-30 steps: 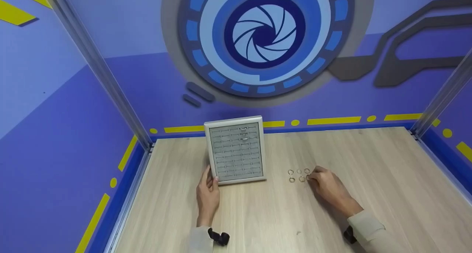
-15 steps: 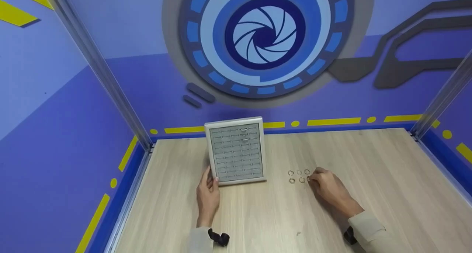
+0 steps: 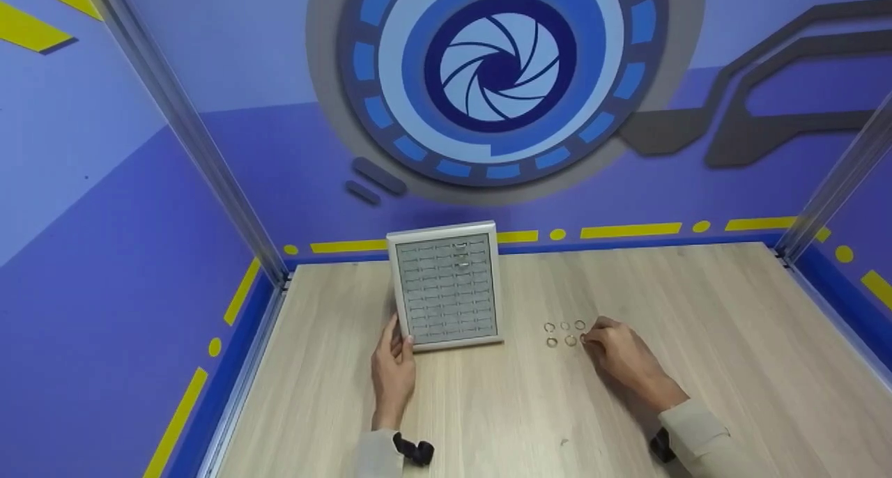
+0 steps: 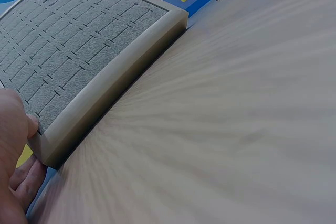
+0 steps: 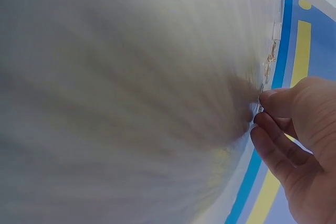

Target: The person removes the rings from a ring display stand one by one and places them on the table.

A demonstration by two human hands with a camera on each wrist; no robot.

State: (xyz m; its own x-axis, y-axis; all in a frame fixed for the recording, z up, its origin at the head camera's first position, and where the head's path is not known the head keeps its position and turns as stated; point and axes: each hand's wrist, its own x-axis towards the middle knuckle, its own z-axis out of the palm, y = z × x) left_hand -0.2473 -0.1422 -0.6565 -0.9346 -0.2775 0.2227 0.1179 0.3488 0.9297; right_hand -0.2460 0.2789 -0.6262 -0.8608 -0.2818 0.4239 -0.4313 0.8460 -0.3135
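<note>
At lower centre, the left hand (image 3: 394, 377) grips a corner of the pale-rimmed board (image 3: 448, 291), its pebbly grey face cut with slots. Lower right, the right hand (image 3: 631, 361) pinches a thin ring (image 3: 584, 338) beside shiny round loose rings (image 3: 571, 345) on the wood-grained desk (image 3: 488, 415).

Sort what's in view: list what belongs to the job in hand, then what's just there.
Part of the job:
ring display, held by the left hand
three rings set in it
five loose rings beside it
another ring, pinched by the right hand

Just there:
table
patterned wall
metal posts
black wrist devices
</note>
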